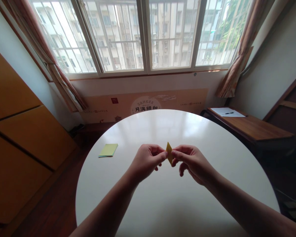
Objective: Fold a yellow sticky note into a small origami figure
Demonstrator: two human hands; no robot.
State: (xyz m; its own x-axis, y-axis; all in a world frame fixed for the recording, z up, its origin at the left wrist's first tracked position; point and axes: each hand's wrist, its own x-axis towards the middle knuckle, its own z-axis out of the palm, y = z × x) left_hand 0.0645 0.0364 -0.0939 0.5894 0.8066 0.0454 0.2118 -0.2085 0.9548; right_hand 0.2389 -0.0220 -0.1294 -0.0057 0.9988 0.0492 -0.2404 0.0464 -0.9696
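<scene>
A small piece of folded yellow paper (169,152), narrow and diamond-shaped from here, is held up above the white round table (148,204). My left hand (148,159) pinches its left side between thumb and fingers. From the other side, my right hand (191,161) grips it the same way, its lower fingers curled loosely beneath. Both hands are raised over the middle of the table. Off to the left lies a stack of square paper (109,150), yellow-green on top with a bluish edge below.
A wooden desk (259,126) stands behind the table on the right, bearing a white sheet (227,112) with a dark pen-like item (229,113). Orange-brown cabinets (19,141) line the left. Beyond the table are a printed cardboard panel (96,102) and barred windows (143,36) with curtains.
</scene>
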